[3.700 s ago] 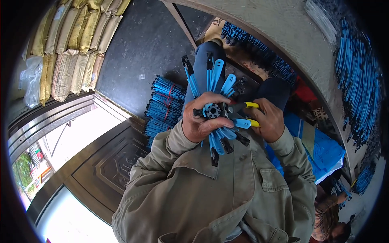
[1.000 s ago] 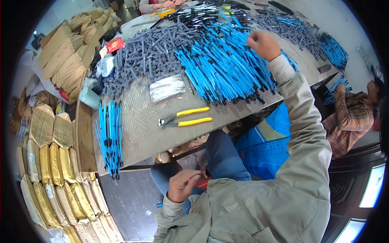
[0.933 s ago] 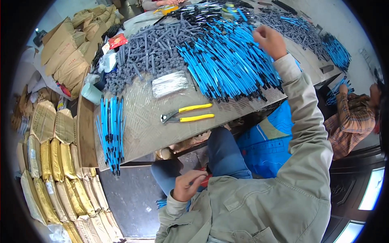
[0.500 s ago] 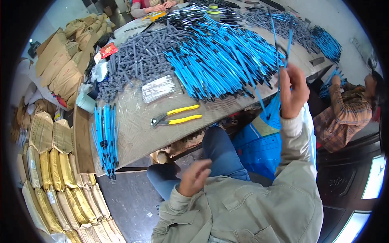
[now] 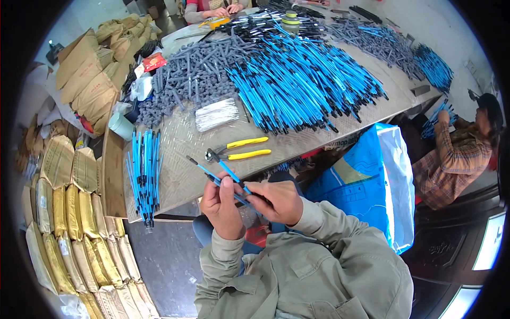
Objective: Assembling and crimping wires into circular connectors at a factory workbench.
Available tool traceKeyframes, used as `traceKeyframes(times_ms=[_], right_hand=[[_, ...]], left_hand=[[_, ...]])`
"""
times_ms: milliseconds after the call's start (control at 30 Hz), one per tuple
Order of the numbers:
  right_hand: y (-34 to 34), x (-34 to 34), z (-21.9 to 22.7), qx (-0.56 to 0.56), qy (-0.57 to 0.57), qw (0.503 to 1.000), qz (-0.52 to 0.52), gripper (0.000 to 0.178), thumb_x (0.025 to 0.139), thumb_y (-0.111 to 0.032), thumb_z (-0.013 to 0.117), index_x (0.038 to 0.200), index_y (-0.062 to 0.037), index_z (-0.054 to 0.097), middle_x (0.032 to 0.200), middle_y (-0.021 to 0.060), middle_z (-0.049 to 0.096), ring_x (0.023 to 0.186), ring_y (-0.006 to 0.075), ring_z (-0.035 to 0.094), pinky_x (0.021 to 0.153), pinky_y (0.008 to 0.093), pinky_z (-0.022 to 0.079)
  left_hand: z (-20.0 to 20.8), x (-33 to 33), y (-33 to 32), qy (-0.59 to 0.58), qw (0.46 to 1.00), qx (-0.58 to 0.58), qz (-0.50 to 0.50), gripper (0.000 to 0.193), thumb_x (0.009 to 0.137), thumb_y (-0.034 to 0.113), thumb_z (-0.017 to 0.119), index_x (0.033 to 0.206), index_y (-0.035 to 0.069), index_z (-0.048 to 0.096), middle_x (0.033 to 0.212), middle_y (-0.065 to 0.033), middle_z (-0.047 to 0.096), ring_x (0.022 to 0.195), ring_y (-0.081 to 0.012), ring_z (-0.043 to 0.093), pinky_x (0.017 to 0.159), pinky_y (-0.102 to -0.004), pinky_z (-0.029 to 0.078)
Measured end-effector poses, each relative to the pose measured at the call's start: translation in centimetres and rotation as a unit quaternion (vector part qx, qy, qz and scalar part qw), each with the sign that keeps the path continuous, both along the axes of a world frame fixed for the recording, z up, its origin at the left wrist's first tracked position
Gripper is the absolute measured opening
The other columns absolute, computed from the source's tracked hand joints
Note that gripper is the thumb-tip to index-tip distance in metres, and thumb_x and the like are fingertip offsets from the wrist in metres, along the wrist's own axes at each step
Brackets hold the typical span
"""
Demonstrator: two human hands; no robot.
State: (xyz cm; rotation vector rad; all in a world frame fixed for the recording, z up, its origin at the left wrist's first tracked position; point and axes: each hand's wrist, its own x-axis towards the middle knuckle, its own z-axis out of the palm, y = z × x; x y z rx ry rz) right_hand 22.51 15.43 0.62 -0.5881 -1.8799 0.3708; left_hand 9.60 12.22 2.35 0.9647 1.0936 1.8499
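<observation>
My left hand [image 5: 222, 212] and my right hand [image 5: 279, 201] meet over the table's front edge, closed around a couple of thin blue rods [image 5: 229, 171] with black fittings. The rods slant up and left, their tips near the jaws of the yellow-handled pliers [image 5: 248, 143] lying on the table. Which rod each hand grips is partly hidden by the fingers. Behind the pliers lies a bundle of thin white strips [image 5: 217, 114]. A large pile of similar blue rods [image 5: 308, 80] spreads beyond, and a smaller stack of them [image 5: 143, 175] lies at the table's left end.
Grey plastic tubes [image 5: 183, 80] are heaped behind the white strips. A large blue-and-white bag [image 5: 345, 186] stands at my right, below the table edge. One co-worker [image 5: 451, 154] sits at the right, another [image 5: 215, 10] across the table. Wrapped packages [image 5: 79, 212] are stacked at left.
My right hand has come down and left from above the pile's right side, bringing the rods. My left hand has risen from my lap and closed on them. The blue bag now shows fully.
</observation>
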Motion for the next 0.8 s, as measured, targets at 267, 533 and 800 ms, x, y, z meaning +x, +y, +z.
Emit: traceKeyframes(times_ms=[267, 533, 800], right_hand=[[18.6, 9.3, 7.8, 0.099, -0.164, 0.902, -0.386, 0.031, 0.078, -0.032, 0.066, 0.098, -0.0088, 0.063, 0.091, 0.0108, 0.063, 0.072, 0.0259, 0.062, 0.059, 0.035, 0.049], [23.1, 13.8, 8.7, 0.073, -0.307, 0.84, -0.442, 0.025, 0.081, -0.037, 0.06, 0.088, -0.0122, 0.061, 0.073, 0.0134, 0.064, 0.067, 0.0319, 0.062, 0.05, 0.0432, 0.046], [10.7, 15.0, 8.7, 0.048, 0.019, 0.932, -0.36, 0.026, 0.092, -0.027, 0.049, 0.087, -0.0037, 0.061, 0.058, 0.0061, 0.055, 0.05, 0.0128, 0.052, 0.046, 0.0274, 0.037]], left_hand=[[0.0, -2.9, -0.9, -0.141, 0.989, -0.041, 0.012, 0.02, 0.088, 0.018, 0.056, 0.1, 0.002, 0.06, 0.063, 0.0044, 0.048, 0.048, -0.0033, 0.039, 0.044, -0.019, 0.031], [-2.8, -1.8, -0.5, -0.203, 0.974, -0.088, 0.055, 0.02, 0.091, 0.024, 0.053, 0.1, 0.007, 0.057, 0.061, 0.0038, 0.044, 0.042, -0.0027, 0.033, 0.037, -0.0178, 0.027], [-3.7, -1.8, -1.3, -0.146, 0.986, -0.027, -0.081, 0.027, 0.094, 0.024, 0.048, 0.116, 0.009, 0.045, 0.076, -0.0055, 0.058, 0.042, -0.0086, 0.045, 0.04, -0.0192, 0.038]])
